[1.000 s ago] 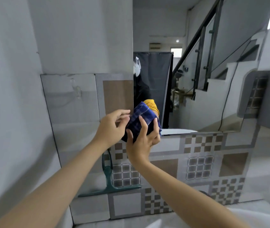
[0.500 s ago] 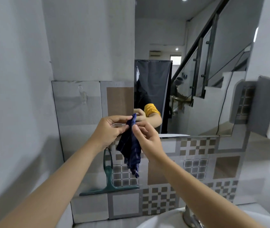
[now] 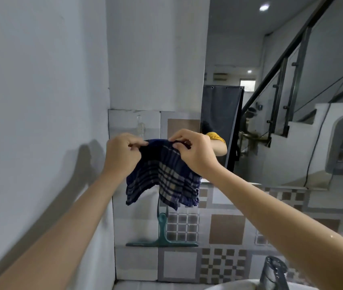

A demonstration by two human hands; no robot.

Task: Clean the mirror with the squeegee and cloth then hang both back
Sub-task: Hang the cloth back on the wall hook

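Observation:
A dark blue checked cloth (image 3: 164,176) hangs spread between both hands, in front of the tiled wall left of the mirror (image 3: 281,101). My left hand (image 3: 122,153) pinches its upper left edge and my right hand (image 3: 193,150) pinches its upper right edge. A clear wall hook (image 3: 139,127) sits just above and behind my left hand. Below the cloth a green squeegee (image 3: 162,237) hangs on the tiles, blade down; the top of its handle is hidden by the cloth.
A plain grey wall (image 3: 41,101) stands close on the left. A metal tap (image 3: 275,273) and the white rim of a basin (image 3: 229,286) are at the bottom right. The mirror reflects a staircase and a dark curtain.
The cloth went from a bunched wad to a hanging strip and is now spread wide between both hands, held higher and further left near the hook. The view has shifted.

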